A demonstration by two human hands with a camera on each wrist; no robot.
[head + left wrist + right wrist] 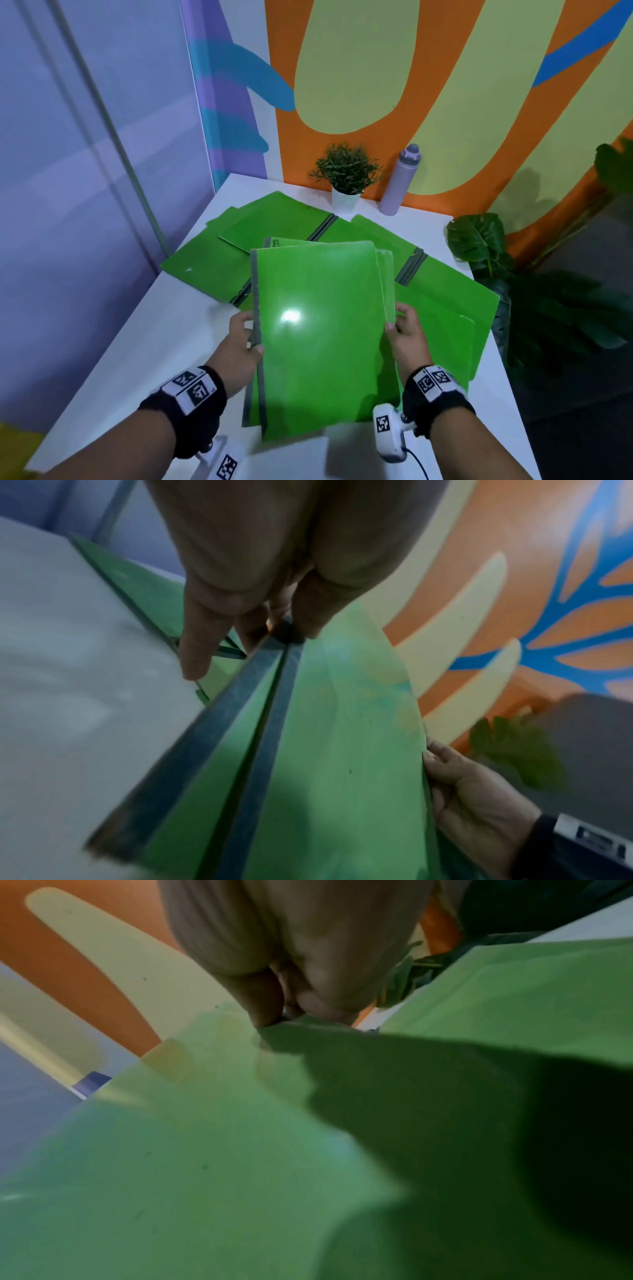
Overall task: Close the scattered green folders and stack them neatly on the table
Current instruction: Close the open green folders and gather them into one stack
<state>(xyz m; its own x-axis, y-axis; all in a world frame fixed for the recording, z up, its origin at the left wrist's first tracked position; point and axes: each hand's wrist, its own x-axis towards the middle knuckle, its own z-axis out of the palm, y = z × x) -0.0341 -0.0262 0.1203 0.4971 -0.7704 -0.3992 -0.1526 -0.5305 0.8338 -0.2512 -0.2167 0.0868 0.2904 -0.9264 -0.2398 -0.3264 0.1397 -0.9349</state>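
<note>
I hold a closed green folder with a grey spine above the white table, tilted toward me. My left hand grips its spine edge, thumb on top. My right hand pinches the opposite open edge. In the left wrist view two grey spines run side by side under my left hand, so a second closed folder lies right beneath. The right wrist view shows my right hand on the green cover. Open green folders lie spread behind and another open one to the right.
A small potted plant and a lilac bottle stand at the table's back edge by the painted wall. A large leafy plant stands off the table's right side. A glass partition runs along the left.
</note>
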